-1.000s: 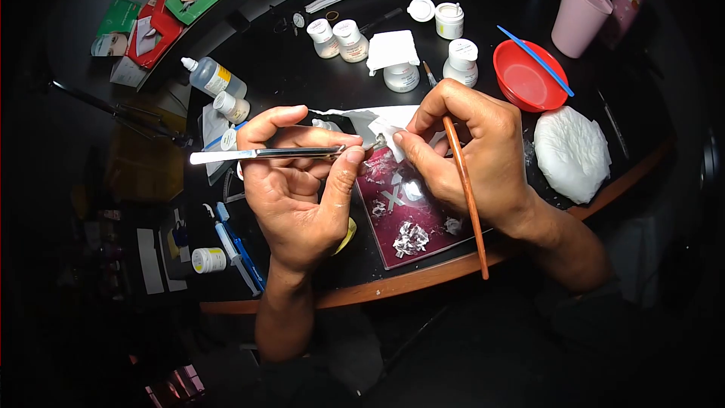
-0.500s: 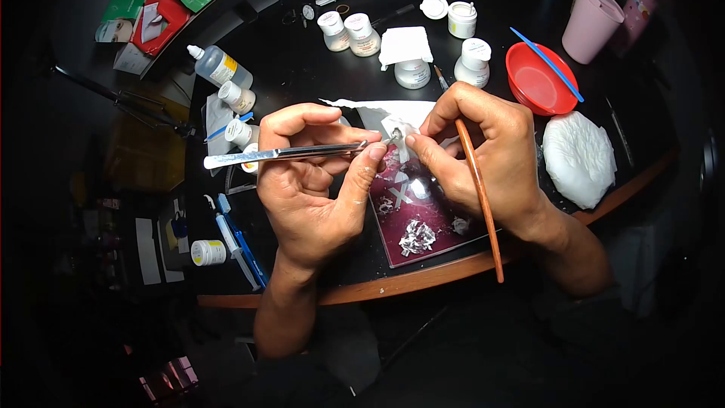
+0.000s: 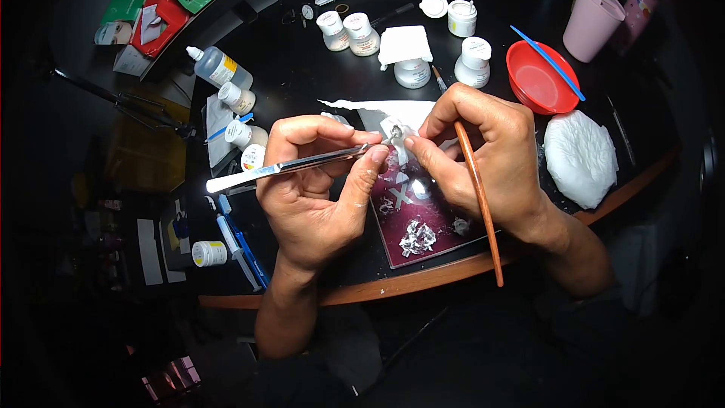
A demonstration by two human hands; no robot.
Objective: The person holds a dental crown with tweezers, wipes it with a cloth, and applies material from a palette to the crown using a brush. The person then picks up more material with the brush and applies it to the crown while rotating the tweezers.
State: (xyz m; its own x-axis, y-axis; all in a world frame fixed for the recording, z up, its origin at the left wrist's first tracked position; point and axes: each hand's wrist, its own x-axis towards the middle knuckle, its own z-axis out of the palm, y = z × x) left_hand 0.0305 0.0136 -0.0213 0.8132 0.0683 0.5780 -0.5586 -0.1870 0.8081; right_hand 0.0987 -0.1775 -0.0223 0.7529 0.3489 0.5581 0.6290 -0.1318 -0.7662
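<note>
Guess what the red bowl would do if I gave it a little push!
The red bowl looks thin and open, so it's probably light and easy to move. It might slide, since the black table looks smooth. The blue stick just lies across its rim, so it could roll or slip off.

Before you, a black tabletop (image 3: 302, 75) directly bears a red bowl (image 3: 529, 98), a white pad (image 3: 578, 159) and a maroon slab (image 3: 438, 245).
</note>
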